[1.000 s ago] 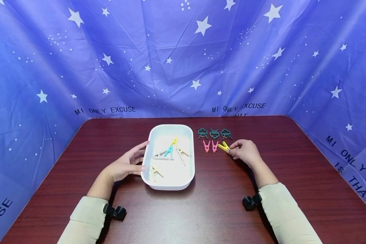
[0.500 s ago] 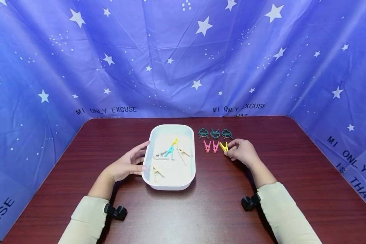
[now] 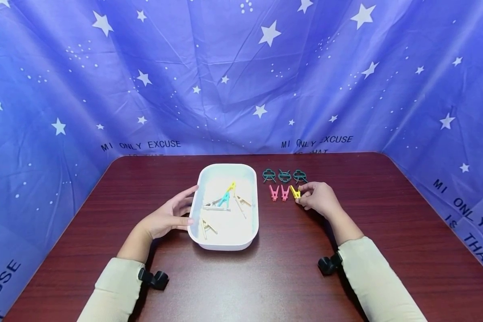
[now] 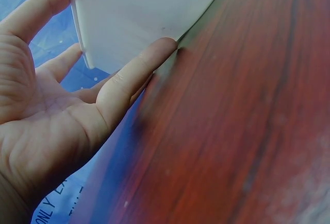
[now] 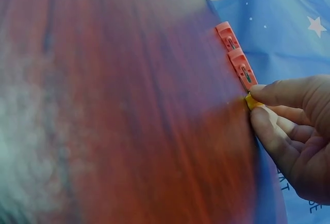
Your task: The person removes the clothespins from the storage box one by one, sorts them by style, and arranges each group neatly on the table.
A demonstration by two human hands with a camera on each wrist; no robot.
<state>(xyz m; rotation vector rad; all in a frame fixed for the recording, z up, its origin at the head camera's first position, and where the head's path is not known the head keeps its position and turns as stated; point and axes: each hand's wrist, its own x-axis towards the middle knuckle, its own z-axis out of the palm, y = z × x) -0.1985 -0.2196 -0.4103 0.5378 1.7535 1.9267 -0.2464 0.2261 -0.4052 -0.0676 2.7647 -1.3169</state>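
In the head view, my right hand (image 3: 319, 199) pinches a yellow clothespin (image 3: 295, 192) between thumb and forefinger, at the right end of a row with two pink clothespins (image 3: 285, 193). The right wrist view shows the yellow clothespin (image 5: 251, 101) mostly covered by the fingertips, close to the pink ones. My left hand (image 3: 167, 218) touches the left side of a white plastic bin (image 3: 223, 247) with its fingers spread and fairly straight. Inside the bin lie a teal clothespin (image 3: 224, 200), a yellow one (image 3: 231, 187) and several pale ones (image 3: 207, 226).
Behind the pink clothespins, three dark green wire-sprung clips (image 3: 284, 175) lie in a row, right of the bin. All stand on a dark red wooden table (image 3: 241, 286). A blue star-printed curtain (image 3: 233, 89) hangs around its back and sides.
The right hand has moved slightly left with the yellow clothespin, which has turned from slanted to more upright in line with the pink ones. My left hand stays at the bin.
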